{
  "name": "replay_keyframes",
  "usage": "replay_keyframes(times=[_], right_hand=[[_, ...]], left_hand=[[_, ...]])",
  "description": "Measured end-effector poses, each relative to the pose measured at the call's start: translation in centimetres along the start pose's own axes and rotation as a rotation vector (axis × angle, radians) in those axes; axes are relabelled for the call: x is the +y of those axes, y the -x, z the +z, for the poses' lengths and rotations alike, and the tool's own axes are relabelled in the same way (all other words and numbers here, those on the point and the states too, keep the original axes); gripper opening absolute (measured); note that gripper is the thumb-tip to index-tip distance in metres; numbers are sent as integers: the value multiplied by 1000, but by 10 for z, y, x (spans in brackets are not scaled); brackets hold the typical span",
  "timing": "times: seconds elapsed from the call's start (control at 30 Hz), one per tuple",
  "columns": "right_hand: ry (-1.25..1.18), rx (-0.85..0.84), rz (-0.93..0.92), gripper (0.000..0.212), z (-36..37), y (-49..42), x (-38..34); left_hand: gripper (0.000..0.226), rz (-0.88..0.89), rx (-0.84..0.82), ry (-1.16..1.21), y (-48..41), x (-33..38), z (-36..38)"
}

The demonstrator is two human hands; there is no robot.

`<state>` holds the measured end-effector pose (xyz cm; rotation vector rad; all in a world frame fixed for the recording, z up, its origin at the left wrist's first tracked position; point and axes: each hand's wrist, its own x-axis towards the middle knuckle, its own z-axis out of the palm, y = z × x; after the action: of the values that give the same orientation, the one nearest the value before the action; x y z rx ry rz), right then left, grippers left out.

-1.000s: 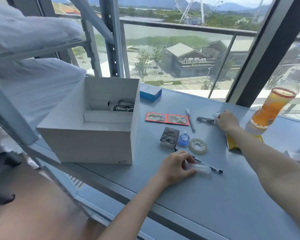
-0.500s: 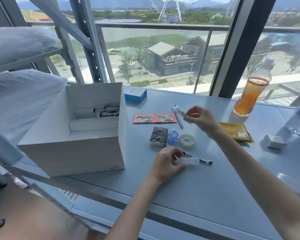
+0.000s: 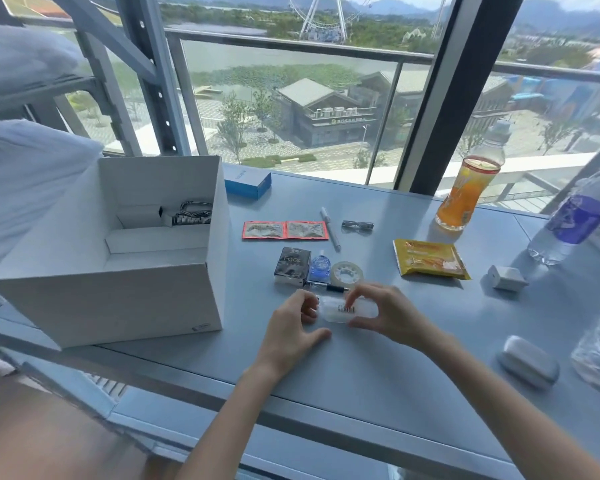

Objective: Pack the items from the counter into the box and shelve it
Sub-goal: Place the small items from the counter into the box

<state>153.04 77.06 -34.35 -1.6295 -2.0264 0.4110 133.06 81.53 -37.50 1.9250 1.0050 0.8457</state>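
- White box (image 3: 118, 292) stands open at the left end of the grey counter (image 3: 378, 368), with a watch (image 3: 193, 213) lying inside.
- Left hand (image 3: 291, 329) curls its fingers against the left end of the clear case (image 3: 347, 310), thumb spread on the counter.
- Right hand (image 3: 387, 317) pinches the right end of the case between thumb and forefinger.
- Clear case, barcode up, is just in front of a black pen (image 3: 333, 288) and a tape roll (image 3: 347, 273).

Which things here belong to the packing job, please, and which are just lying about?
Job: white box, clear packet, tape roll, red sachets, yellow sachet.
Probably lying about: orange drink bottle, water bottle, pillow.
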Motion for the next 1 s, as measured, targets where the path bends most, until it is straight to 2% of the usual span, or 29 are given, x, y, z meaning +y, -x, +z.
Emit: replay_keyframes(times=[0.13,0.2,0.27,0.37,0.47,0.53,0.6,0.67,0.87,1.0], right_hand=[[66,0,48,21,3,-1,-5],[74,12,77,19,-1,-8,-13],[-31,71,89,19,-10,-22,-30],[-197,221,15,26,-30,-55,-76],[-301,261,-90,30,-43,-94,-132],[-313,229,-148,28,-41,-122,-162],[-251,171,-184,24,-31,-153,-187],[-211,79,-151,22,-14,-187,-204],[104,-175,-110,21,55,-297,-228],[222,-283,-35,18,93,-348,-216]], left_hand=[[31,20,-96,-122,6,14,-22],[23,94,-83,-230,13,24,-47],[18,218,31,-354,21,38,-83],[17,422,291,-565,29,57,-144],[11,445,398,-699,33,59,-201],[27,315,281,-752,33,46,-235],[55,129,108,-802,32,26,-261],[70,155,86,-939,31,4,-273],[52,421,214,-999,28,-7,-276],[53,441,256,-1006,25,-11,-276]])
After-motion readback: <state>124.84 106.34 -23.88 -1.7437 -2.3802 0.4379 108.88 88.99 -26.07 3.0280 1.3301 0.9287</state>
